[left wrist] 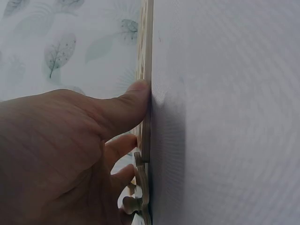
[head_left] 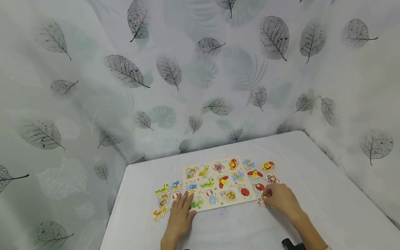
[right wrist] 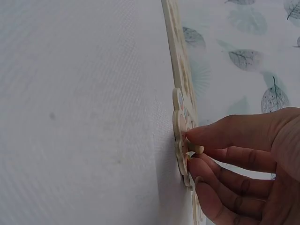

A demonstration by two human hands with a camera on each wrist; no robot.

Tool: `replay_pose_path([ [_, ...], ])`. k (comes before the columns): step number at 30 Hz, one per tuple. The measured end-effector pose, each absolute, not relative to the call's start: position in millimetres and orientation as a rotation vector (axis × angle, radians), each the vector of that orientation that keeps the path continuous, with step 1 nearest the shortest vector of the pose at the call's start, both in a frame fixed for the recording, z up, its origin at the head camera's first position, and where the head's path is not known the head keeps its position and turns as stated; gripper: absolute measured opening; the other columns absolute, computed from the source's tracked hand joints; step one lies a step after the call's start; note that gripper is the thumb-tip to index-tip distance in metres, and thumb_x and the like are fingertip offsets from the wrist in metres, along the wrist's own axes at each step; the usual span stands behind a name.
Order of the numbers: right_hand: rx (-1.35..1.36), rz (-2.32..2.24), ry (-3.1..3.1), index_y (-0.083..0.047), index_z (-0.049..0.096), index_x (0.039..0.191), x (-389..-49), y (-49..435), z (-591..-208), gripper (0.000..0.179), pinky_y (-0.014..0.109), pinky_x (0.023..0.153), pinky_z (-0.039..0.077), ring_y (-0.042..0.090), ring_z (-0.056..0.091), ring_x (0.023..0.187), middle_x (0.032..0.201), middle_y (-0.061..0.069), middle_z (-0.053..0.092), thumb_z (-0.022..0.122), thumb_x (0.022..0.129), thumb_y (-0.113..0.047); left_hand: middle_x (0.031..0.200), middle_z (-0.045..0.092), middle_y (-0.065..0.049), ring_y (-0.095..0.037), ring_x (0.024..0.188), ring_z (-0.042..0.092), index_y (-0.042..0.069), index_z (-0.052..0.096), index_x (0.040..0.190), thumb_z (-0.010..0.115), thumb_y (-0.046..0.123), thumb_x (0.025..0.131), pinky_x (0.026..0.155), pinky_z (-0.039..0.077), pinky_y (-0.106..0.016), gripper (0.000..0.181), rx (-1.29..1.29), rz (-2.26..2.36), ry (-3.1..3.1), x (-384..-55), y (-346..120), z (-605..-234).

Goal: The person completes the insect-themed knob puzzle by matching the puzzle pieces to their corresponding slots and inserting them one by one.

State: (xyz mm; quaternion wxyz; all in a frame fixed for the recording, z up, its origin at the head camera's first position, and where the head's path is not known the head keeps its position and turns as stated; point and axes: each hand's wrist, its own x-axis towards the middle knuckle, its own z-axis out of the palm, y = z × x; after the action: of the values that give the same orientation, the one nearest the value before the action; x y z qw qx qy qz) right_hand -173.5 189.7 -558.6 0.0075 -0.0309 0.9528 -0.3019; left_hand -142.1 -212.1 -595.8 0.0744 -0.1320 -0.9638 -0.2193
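A wooden insect puzzle board [head_left: 218, 205] lies on the white table, printed with colourful bugs. My left hand [head_left: 180, 214] rests over its near left corner; in the left wrist view the thumb [left wrist: 129, 105] touches the board's edge and the other fingers reach beside a knobbed piece [left wrist: 143, 187]. At the board's right side, my right hand [head_left: 281, 198] pinches the small knob of a snail puzzle piece [head_left: 260, 201]. That piece [right wrist: 179, 136] stands close to the tabletop in the right wrist view, its face partly covered by my fingers.
Loose pieces lie left of the board, among them a caterpillar [head_left: 161, 189], a bee [head_left: 163, 199] and an ant [head_left: 159, 213]. To the right are a dragonfly [head_left: 248, 163], a ladybird [head_left: 258, 186], a spider [head_left: 272, 178] and others. A black object [head_left: 292, 244] shows at the near edge.
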Motion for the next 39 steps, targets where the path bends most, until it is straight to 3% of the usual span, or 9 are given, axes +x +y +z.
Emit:
replay_pose_path([
  [9, -0.091, -0.974, 3.007, -0.014, 0.072, 0.078, -172.1, 185.6, -553.8, 0.012, 0.029, 0.054, 0.041, 0.014, 0.050, 0.061, 0.065, -0.006, 0.056, 0.082, 0.074, -0.010, 0.158, 0.038, -0.015, -0.045, 0.146, 0.027, 0.014, 0.047, 0.151, 0.065, 0.030, 0.097, 0.116, 0.020, -0.066, 0.059, -0.375, -0.630, -2.895, -144.7, -211.9, -600.7],
  [29, -0.163, -0.975, 3.042, -0.015, 0.072, 0.081, -179.8, 165.1, -528.5, 0.012, 0.029, 0.056, 0.045, 0.015, 0.051, 0.065, 0.068, -0.006, 0.057, 0.084, 0.078, -0.012, 0.157, 0.039, -0.019, -0.050, 0.145, 0.027, 0.010, 0.049, 0.149, 0.066, 0.027, 0.097, 0.114, 0.020, -0.070, 0.057, -0.400, -0.689, -2.888, -142.3, -209.9, -592.2],
  [39, -0.224, -0.959, 3.061, -0.017, 0.071, 0.075, -189.3, 150.1, -524.1, 0.012, 0.029, 0.054, 0.044, 0.013, 0.051, 0.061, 0.064, -0.008, 0.057, 0.082, 0.077, -0.014, 0.157, 0.040, -0.018, -0.049, 0.145, 0.028, 0.011, 0.048, 0.150, 0.065, 0.029, 0.097, 0.114, 0.021, -0.069, 0.058, -0.407, -0.661, -2.895, -142.2, -211.1, -592.5],
])
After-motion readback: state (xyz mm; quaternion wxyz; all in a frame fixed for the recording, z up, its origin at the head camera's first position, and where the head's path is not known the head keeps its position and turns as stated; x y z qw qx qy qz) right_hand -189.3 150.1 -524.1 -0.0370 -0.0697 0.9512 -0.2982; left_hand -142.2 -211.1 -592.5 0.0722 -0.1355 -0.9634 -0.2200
